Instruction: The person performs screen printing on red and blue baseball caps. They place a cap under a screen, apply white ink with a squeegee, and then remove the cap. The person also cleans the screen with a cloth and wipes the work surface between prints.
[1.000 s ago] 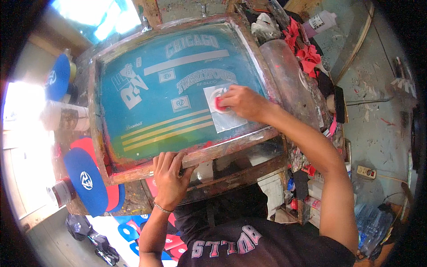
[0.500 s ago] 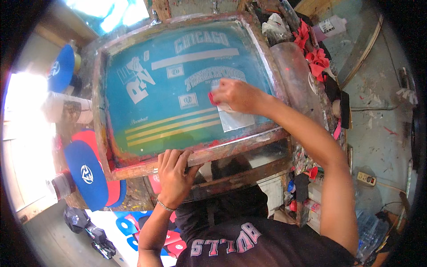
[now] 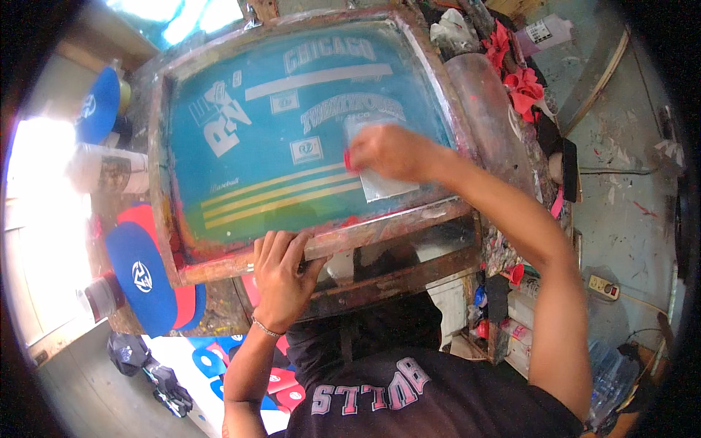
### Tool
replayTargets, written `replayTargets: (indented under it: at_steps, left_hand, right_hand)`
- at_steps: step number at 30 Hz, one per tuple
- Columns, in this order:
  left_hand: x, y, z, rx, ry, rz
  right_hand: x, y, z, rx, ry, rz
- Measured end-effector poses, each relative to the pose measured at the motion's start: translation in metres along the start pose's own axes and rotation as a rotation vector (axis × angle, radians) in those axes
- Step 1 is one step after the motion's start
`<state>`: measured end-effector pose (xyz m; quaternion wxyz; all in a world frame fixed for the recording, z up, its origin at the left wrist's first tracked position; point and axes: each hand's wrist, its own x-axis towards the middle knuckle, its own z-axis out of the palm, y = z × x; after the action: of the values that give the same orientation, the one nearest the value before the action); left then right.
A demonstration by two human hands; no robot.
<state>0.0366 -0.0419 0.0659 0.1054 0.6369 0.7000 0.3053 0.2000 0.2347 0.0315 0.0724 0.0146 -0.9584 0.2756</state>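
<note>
A screen-printing frame (image 3: 387,230) with a worn wooden rim and a blue-green mesh (image 3: 255,164) lies tilted on the bench before me. Pale lettering, logos and yellow stripes show on the mesh. My left hand (image 3: 281,270) grips the near wooden edge, fingers on top and thumb lower down at its side. On the right half of the mesh, my right hand (image 3: 394,152) is closed round a red rag (image 3: 348,160), of which only a small part shows. Beneath that hand is a pale rectangular patch (image 3: 391,188); whether it is a sheet or bare mesh I cannot tell.
Blue and red cap-visor-shaped pieces (image 3: 139,276) with a white logo lie left of the frame. A white tub (image 3: 120,171) stands beyond them. Crumpled red rags (image 3: 524,95) and a plastic bottle (image 3: 546,34) are at the far right. More printed pieces (image 3: 281,379) lie below the bench.
My right hand has shifted slightly on the mesh with the red rag, uncovering more of the pale patch above it. My left hand keeps hold of the near edge. The view has shifted a little.
</note>
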Motion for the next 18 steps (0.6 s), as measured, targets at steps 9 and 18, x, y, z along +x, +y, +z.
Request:
replayTargets:
  at_steps: [9, 18]
  left_hand:
    - [0.001, 0.001, 0.002, -0.009, 0.014, -0.015]
    - [0.000, 0.003, -0.001, -0.004, 0.004, -0.047]
  right_hand:
    - [-0.013, -0.043, -0.003, 0.118, -0.137, -0.026]
    - [-0.021, -0.042, -0.009, 0.165, -0.180, 0.026]
